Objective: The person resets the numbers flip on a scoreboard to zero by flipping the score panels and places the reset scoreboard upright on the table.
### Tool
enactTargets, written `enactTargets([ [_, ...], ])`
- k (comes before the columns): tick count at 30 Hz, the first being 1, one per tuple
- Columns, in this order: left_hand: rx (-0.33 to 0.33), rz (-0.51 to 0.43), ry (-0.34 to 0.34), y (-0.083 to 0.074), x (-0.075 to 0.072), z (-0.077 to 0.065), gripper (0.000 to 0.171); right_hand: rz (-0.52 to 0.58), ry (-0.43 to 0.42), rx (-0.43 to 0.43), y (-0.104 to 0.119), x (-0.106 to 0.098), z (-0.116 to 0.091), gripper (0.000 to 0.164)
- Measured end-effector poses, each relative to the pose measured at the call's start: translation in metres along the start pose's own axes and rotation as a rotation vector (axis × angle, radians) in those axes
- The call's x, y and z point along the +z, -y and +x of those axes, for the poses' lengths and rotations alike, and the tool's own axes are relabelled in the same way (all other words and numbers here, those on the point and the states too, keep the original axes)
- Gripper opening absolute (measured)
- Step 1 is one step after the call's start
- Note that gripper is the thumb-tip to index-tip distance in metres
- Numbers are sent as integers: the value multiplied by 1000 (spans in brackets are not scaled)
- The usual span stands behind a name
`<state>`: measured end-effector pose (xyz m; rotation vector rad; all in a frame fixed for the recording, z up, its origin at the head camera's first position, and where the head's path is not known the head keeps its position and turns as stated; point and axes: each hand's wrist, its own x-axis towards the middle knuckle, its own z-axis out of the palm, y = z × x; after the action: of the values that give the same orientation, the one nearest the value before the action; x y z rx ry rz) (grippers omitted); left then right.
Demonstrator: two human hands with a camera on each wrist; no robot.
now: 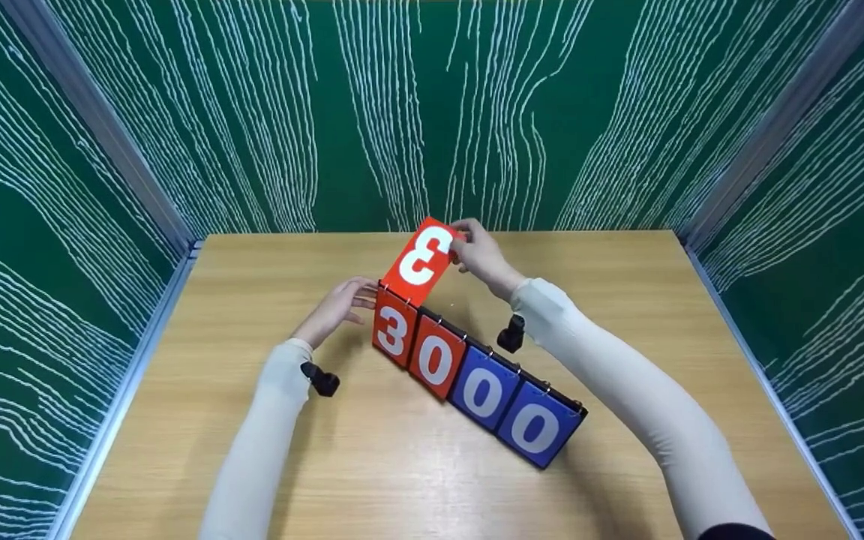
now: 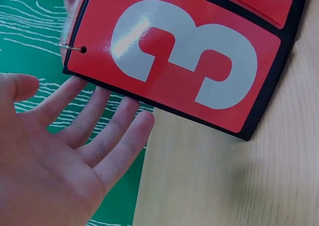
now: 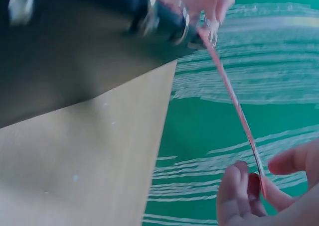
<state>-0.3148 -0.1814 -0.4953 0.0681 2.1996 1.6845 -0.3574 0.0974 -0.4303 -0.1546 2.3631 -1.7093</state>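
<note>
A tabletop flip scoreboard stands at a slant on the table, with two red and two blue number cards facing forward, reading 3, 0, 0, 0. Above its leftmost column a red card is swung up on its rings, its 3 upside down. Between thumb and fingers my right hand pinches that card's free edge; in the right wrist view the card shows edge-on. My left hand has fairly straight fingers at the board's left side edge, fingertips touching it or just behind it.
The wooden table lies under the board. Green walls with white wavy lines rise behind and at both sides, with metal corner posts. A small black camera is strapped to the left wrist, another camera to the right.
</note>
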Motion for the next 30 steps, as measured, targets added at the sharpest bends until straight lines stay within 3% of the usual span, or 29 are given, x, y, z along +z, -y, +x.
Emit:
enactTargets([
  [8,12,8,10,-2,-1,-3,56,-101,-93,-248,26,21,-19,45],
  [16,31,-9,13,-1,-3,-4,64,-304,-114,-538,40,51,-43,31],
  [22,86,-15,44,-1,-3,-4,69,-500,-107,-757,32,73,-64,29],
  [26,89,-45,45,3,-4,-7,67,-674,-98,-910,21,90,-76,28],
  [30,87,-43,41,4,-7,-14,63,-814,-61,-1011,11,104,-85,25],
])
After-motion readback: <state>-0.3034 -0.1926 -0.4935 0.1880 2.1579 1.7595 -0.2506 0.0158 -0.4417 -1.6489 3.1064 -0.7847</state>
